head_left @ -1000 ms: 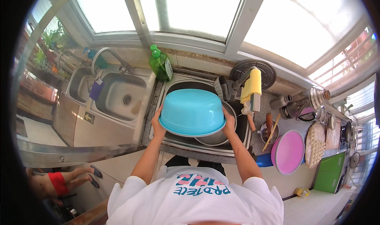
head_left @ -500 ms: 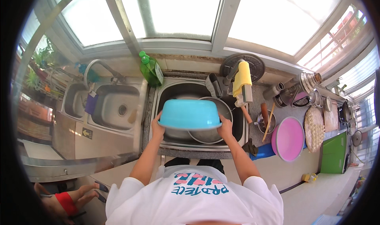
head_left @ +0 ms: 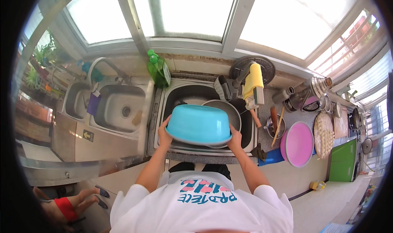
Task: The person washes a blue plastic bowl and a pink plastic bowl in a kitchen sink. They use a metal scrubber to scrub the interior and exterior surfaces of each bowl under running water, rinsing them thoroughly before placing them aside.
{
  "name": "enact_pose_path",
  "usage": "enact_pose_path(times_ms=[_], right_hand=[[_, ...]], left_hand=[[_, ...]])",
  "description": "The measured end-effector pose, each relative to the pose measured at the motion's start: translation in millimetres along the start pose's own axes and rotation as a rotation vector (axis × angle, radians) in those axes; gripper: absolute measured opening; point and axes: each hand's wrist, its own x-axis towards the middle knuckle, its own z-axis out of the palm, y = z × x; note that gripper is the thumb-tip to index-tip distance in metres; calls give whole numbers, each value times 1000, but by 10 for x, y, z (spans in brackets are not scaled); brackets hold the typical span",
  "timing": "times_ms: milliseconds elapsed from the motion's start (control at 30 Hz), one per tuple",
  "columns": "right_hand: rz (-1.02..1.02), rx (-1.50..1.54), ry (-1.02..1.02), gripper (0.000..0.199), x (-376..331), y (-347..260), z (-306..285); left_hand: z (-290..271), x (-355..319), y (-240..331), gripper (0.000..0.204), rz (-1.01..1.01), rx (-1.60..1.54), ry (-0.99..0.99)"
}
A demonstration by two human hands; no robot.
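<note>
Between my two hands a light blue basin (head_left: pixel 198 123) is held over the sink (head_left: pixel 163 110), its rounded outer side facing up. My left hand (head_left: pixel 164 133) grips the basin's rim at the left end. At the right end my right hand (head_left: pixel 235 138) clasps the same rim. Behind and partly under the basin, a metal bowl (head_left: pixel 232 111) rests in the sink, much of it hidden. A yellow cloth (head_left: pixel 253 82) hangs over the faucet to the right of the bowl.
A green soap bottle (head_left: pixel 159 71) stands at the sink's back left corner. Right of the sink are a small metal pot (head_left: pixel 271 130) with chopsticks (head_left: pixel 278 128), a pink basin (head_left: pixel 299 144) and a round tray of dough pieces (head_left: pixel 323 130). Windows line the back.
The blue basin has shifted slightly right and down, tilting so that its right end is lower. Both hands have kept hold of its rim.
</note>
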Motion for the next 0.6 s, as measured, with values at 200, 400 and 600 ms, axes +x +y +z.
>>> enact_pose_path(times_ms=[200,400,600], right_hand=[[-47,345,148,59,19,-206,-129],[-23,54,-21,57,-23,79,52],[22,461,25,61,-130,-133,0]], left_hand=[[-19,-3,817,40,146,-208,93],[-57,-275,-104,41,5,-58,32],[-56,-197,-167,36,-239,-135,107]])
